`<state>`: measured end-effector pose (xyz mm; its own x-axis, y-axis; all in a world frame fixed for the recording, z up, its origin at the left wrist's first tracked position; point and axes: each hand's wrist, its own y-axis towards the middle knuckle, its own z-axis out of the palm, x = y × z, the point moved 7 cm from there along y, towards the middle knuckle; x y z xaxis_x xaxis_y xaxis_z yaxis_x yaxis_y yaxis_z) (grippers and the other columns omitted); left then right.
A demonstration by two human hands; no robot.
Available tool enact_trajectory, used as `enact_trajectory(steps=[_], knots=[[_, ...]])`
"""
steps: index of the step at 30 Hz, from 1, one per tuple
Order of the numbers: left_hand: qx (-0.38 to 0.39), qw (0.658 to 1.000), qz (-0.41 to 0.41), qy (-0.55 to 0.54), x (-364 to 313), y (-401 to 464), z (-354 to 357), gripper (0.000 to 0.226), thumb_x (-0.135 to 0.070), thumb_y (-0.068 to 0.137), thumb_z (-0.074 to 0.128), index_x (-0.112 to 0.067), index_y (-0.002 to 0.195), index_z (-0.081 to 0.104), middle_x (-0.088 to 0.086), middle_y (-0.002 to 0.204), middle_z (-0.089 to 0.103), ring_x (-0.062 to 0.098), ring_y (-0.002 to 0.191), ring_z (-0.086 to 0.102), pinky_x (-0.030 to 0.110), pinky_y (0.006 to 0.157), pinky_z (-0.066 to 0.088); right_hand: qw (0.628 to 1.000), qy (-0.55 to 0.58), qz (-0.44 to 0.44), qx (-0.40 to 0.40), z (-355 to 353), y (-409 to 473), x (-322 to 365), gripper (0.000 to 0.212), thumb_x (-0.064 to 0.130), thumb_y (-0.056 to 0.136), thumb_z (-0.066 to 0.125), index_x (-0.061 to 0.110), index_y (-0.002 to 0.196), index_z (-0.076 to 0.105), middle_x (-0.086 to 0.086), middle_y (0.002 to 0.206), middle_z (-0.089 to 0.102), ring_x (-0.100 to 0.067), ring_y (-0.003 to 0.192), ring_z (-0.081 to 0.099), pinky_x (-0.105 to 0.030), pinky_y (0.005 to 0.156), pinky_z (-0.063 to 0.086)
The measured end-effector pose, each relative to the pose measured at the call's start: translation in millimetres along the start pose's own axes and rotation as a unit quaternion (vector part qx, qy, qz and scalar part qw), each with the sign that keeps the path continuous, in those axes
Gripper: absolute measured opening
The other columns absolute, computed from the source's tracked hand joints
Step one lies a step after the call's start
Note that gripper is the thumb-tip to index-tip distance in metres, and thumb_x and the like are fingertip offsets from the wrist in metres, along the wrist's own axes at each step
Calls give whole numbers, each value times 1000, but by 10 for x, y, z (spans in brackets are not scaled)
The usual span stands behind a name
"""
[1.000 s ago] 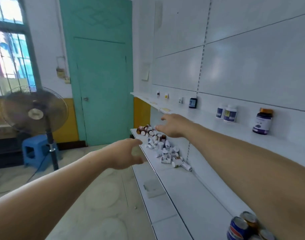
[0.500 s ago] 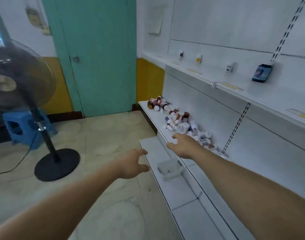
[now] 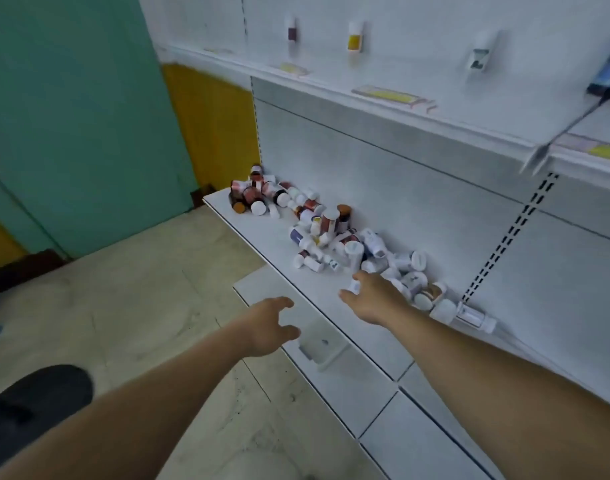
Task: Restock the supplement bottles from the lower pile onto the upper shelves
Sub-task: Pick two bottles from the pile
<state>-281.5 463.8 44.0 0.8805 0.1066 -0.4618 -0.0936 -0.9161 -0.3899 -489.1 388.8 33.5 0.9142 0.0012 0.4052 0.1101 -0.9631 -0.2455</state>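
White-capped bottles in a pile [image 3: 334, 233] are lying along the lower shelf [image 3: 262, 237] rear edge. Right hand [image 3: 372, 299] is pinching a small bottle [image 3: 354, 286] at the pile's front; left hand [image 3: 269, 323] is hovering, fingers relaxed. Advice: lifting straight, avoiding neighbours rolling off.

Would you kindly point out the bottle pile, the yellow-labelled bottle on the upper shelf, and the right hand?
bottle pile [image 3: 334, 233]: head view, on bottles near its middle.
yellow-labelled bottle [image 3: 355, 38]: head view, on its label.
right hand [image 3: 374, 297]: head view, on the back of the hand.
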Motion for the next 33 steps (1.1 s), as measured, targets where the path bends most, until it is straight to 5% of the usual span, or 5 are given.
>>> enact_trajectory(steps=[14,26,30,33], knots=[[99,991,78,48,637,2621,-459,64,-41,88,61,-24,143,34,6,147,37,24,129,41,33,103,35,996,35,83,-15,621,1600,402,47,37,91,57,11,130,48,-13,130,54,-30,117,52,-34,91,42],[-17,978,208,18,644,3490,138,48,-36,79,70,-24,122,51,6,115,57,27,102,50,34,86,42,984,-85,96,-123,1234,1988,314,47,34,91,55,13,131,43,-11,129,49,-31,111,46,-38,87,42],[-54,979,187,-56,651,3442,116,31,-16,85,59,-18,115,53,6,103,59,24,89,53,30,75,42,980,14,106,-168,1195,1923,271,31,22,90,55,9,118,49,-11,114,57,-28,98,53,-35,78,41],[18,954,53,-293,727,3220,-81,22,-6,85,59,-16,103,52,7,103,57,16,80,57,25,65,47,921,276,197,-193,1038,1668,225,30,16,84,62,13,114,56,-3,96,58,-15,76,52,-23,64,41]])
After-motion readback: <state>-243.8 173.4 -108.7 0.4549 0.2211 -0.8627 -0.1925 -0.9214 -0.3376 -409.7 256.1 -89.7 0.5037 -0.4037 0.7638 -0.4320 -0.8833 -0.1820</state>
